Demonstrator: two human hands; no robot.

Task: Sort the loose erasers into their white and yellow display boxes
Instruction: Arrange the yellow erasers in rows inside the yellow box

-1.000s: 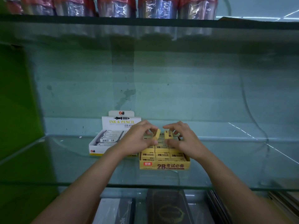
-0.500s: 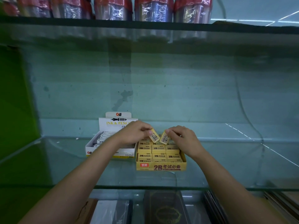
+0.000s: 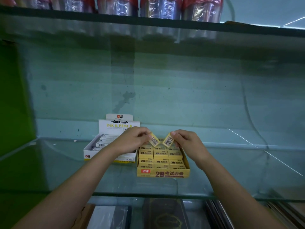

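Above the yellow cardboard box, left hand and right hand each pinched a tilted, seemingly plastic-wrapped rectangular yellow eraser, barcodes showing.

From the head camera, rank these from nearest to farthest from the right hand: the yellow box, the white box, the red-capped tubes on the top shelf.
From the right hand:
1. yellow box, just beneath, centre of the shelf.
2. white box, to the left, beside the yellow one.
3. red-capped tubes, top shelf, high above.

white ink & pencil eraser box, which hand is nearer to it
Left. The left hand hangs over the right edge of the white cardboard eraser box, holding a yellow eraser. The right hand is beyond the yellow display box, farther right.
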